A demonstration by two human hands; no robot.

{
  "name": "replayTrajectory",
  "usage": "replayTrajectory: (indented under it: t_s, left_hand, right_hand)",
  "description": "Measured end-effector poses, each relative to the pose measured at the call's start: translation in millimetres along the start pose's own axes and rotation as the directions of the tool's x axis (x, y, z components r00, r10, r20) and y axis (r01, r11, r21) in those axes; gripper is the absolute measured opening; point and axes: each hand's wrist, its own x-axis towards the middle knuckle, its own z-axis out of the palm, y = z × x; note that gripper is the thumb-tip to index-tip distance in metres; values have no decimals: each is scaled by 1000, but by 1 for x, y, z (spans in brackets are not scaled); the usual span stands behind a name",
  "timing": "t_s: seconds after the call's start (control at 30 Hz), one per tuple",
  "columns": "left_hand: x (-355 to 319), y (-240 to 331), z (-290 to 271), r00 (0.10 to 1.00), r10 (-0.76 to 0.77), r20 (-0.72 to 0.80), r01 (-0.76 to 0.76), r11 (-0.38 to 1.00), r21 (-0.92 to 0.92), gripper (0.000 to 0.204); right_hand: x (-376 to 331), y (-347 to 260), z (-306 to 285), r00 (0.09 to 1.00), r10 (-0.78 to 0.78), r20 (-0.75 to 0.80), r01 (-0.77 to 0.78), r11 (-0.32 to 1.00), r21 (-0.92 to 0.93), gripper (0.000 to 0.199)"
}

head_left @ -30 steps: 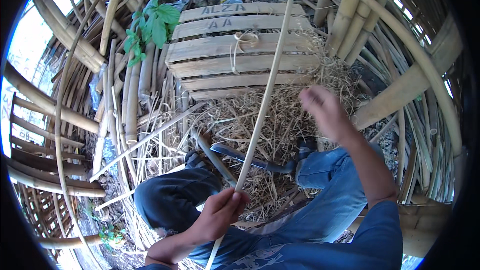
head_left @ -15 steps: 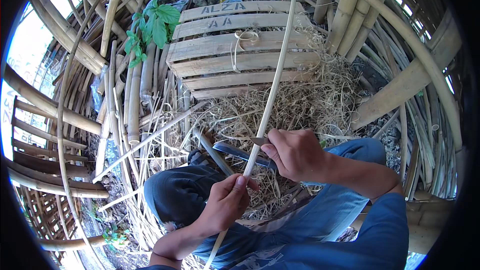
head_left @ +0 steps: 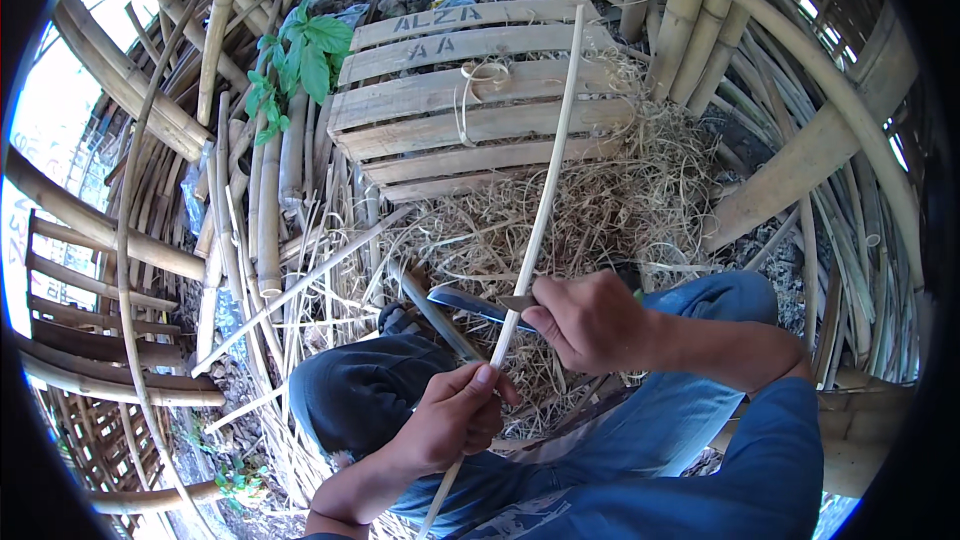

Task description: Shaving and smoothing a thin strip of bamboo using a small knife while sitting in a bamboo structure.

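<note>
A long pale bamboo strip (head_left: 551, 180) runs from my lap up across the slatted crate, slanting a little to the right. My left hand (head_left: 458, 418) is closed round its lower part, thumb on top. Above it, my right hand (head_left: 592, 322) grips a small knife (head_left: 517, 302), whose handle is hidden in the fist. The short blade lies across the strip and touches it. Just under that crossing is a dark, curved, flat piece (head_left: 462, 299); its kind is unclear, and the strip and right hand cover part of it.
A slatted wooden crate (head_left: 480, 130) lies ahead, a curled shaving on it. Thin shavings (head_left: 640, 195) heap between crate and legs. Bamboo poles (head_left: 268, 210) and a leafy plant (head_left: 312, 50) stand left. A thick bamboo post (head_left: 810, 175) slants at right.
The knife and right hand have moved slightly toward me along the strip, nearer my left hand. The strip's far end sits a little lower over the crate. Both grips are unchanged.
</note>
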Motion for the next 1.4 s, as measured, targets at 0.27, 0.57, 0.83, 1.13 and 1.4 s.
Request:
replayTrajectory:
  t_s: [0.27,0.57,0.83,1.13,1.4]
  left_hand:
    - [-3,4,0,998,20,63,-19,1000,-23,35]
    - [-6,2,-3,996,27,88,-24,999,-39,36]
    - [-13,-10,-8,983,-63,175,72,996,-45,35]
    - [-22,-19,-16,967,-137,216,120,989,90,35]
    - [-24,-19,-9,975,-84,208,30,968,248,35]
  right_hand:
    - [8,14,-5,994,-99,-55,91,987,-132,27]
    - [13,26,-18,974,-167,-155,98,920,-379,27]
    - [19,78,-50,936,172,-306,-289,872,-395,23]
    - [10,119,-89,813,321,-486,-530,752,-391,33]
    - [-26,207,-141,396,640,-658,-902,405,-149,47]
